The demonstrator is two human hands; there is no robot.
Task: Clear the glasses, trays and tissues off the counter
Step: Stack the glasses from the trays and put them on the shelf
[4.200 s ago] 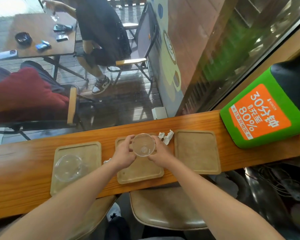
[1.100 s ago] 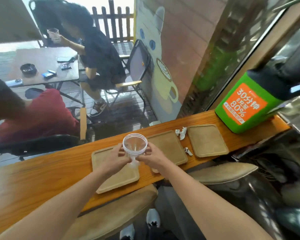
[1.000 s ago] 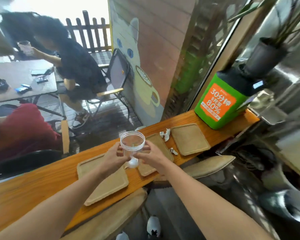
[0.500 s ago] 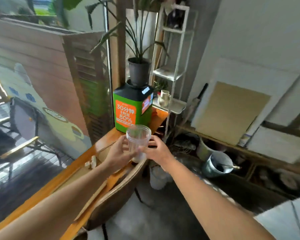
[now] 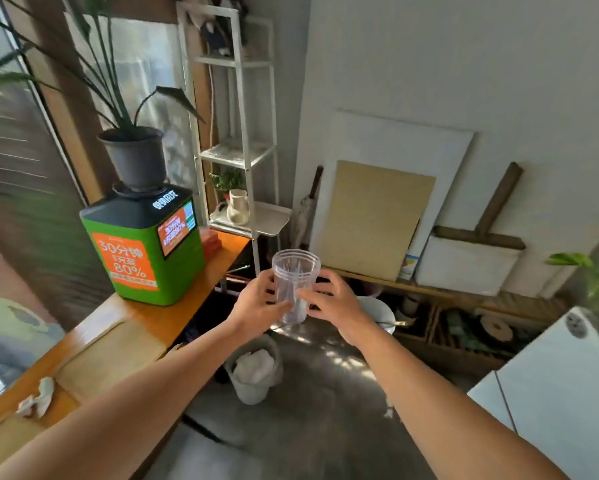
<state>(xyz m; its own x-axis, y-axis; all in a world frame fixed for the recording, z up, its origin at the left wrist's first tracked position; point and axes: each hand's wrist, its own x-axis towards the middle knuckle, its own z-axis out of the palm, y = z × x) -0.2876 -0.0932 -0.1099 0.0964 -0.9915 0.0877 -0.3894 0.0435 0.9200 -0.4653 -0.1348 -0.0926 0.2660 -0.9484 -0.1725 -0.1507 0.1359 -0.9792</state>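
Observation:
Stacked clear glasses [image 5: 295, 284] are held upright in front of me, off the counter and above the floor. My left hand [image 5: 258, 306] grips them from the left and my right hand [image 5: 332, 306] from the right. The wooden counter [image 5: 142, 318] runs along the left edge of the view. On it lie a tan tray [image 5: 111, 358], part of a second tray [image 5: 3, 441] at the lower left, and a crumpled white tissue [image 5: 36, 398] between them.
A green and orange box [image 5: 142, 251] with a potted plant [image 5: 135, 157] on top stands at the counter's far end. A white shelf rack [image 5: 242, 143] is behind it. A grey bin [image 5: 254, 370] sits on the floor below my hands. A white cabinet [image 5: 561, 393] is at right.
I have turned right, away from the counter, carrying the stacked glasses in both hands. The window and the people outside have left the view; the wall, shelf and bin now show.

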